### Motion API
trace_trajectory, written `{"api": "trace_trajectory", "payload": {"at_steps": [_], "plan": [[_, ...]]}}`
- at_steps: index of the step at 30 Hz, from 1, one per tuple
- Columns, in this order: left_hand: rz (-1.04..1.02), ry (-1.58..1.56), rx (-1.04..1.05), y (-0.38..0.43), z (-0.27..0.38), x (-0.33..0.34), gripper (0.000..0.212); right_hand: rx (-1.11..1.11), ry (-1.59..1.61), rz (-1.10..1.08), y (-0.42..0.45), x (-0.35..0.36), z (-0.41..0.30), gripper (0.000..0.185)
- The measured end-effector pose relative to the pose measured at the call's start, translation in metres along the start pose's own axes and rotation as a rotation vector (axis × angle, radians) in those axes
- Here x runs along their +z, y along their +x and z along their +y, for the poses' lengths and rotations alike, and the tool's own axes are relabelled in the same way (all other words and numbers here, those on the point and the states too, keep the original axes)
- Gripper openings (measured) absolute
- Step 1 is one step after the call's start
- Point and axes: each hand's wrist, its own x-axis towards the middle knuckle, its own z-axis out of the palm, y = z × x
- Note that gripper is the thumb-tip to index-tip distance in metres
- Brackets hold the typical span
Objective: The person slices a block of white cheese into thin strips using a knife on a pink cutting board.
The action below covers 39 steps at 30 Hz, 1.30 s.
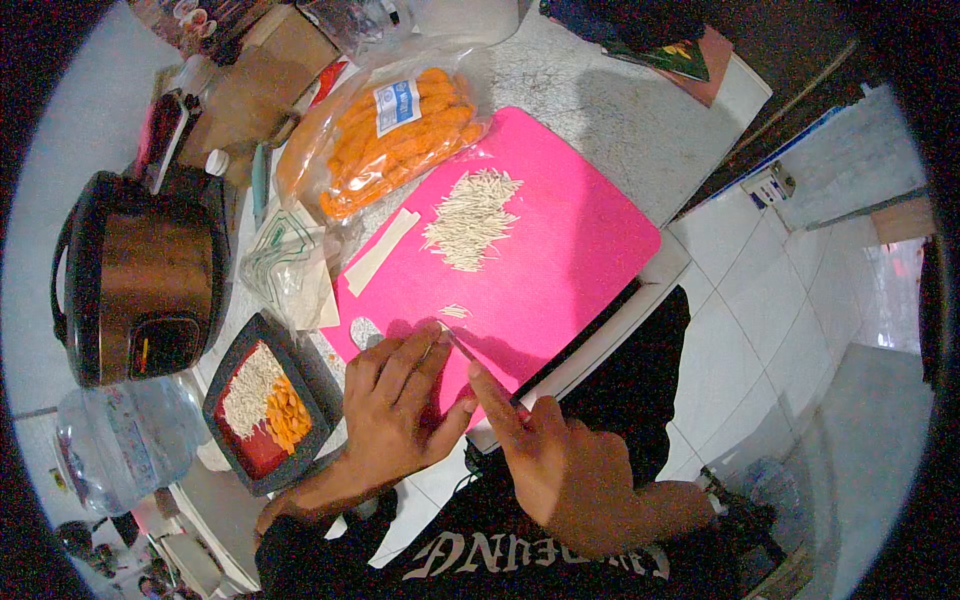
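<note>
My right hand [570, 469] grips a small knife by its red handle [520, 409], with the index finger laid along the blade [463, 346]. Fingers bent, my left hand [401, 397] presses on the lower part of a pink cutting board [592, 225]. A pale strip [444, 328] peeks out at its fingertips beside the knife tip; the rest is hidden under the hand. Just beyond lie a few thin pale slivers [454, 310]. Farther up the board is a heap of similar slivers [474, 217], and uncut pale strips [382, 253] lie at its left edge.
A clear bag of long orange pieces [405, 135] rests against the board's far-left side. Left of my hand stands a dark angular dish [259, 454] with pale shreds and orange bits. A folded plastic packet [289, 262], a black cooker [150, 277] and a large water bottle [127, 442] are farther left.
</note>
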Motion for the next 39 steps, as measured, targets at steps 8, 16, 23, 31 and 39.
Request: {"api": "trace_trajectory", "payload": {"at_steps": [8, 16, 23, 31, 39], "plan": [[0.014, -0.008, 0.001, -0.002, -0.001, 0.002, 0.058, -0.015, -0.025, 0.001, -0.004, -0.002, 0.004, 0.074], [0.027, -0.002, -0.004, -0.003, -0.002, 0.002, 0.057, -0.062, 0.045, 0.02, 0.007, 0.0, 0.006, 0.071], [0.03, 0.009, -0.003, -0.003, -0.001, 0.002, 0.056, -0.045, 0.063, -0.023, 0.016, 0.001, 0.001, 0.07], [0.03, 0.009, 0.003, -0.001, 0.001, 0.001, 0.057, -0.009, 0.078, -0.025, 0.001, 0.0, 0.001, 0.073], [0.027, 0.007, -0.009, -0.002, 0.001, 0.002, 0.057, -0.002, 0.013, 0.003, -0.008, 0.005, 0.002, 0.072]]}}
